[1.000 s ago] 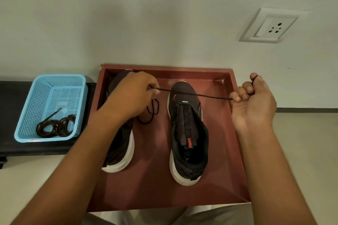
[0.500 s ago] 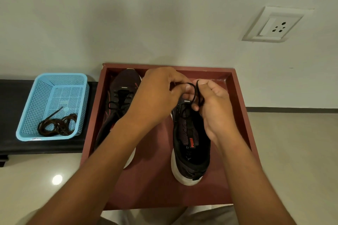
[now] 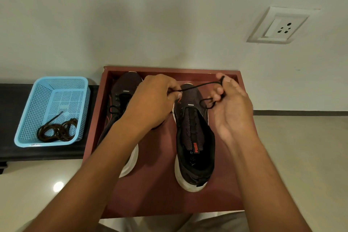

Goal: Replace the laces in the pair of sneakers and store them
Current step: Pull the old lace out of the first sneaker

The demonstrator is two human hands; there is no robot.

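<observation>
Two black sneakers with white soles stand toes-away in a dark red tray [image 3: 222, 199]. The left sneaker [image 3: 120, 103] has laces and is partly hidden by my left arm. The right sneaker [image 3: 194, 137] has none in its eyelets. A black lace [image 3: 199, 85] runs between my hands above the right sneaker's toe. My left hand [image 3: 152, 101] pinches one end of it. My right hand [image 3: 229, 103] holds the other part, with the lace wound round its fingers and a small loop hanging below them.
A light blue plastic basket [image 3: 28, 111] sits on a black bench [image 3: 11, 100] to the left, holding a coiled dark brown lace [image 3: 58, 130]. The wall behind carries a white socket plate [image 3: 278, 26]. Pale floor tiles lie right of the tray.
One second ago the lace was stretched wide between my hands. They then met over the right sneaker's toe. Now they have parted a little, with the lace wrapped on my right fingers.
</observation>
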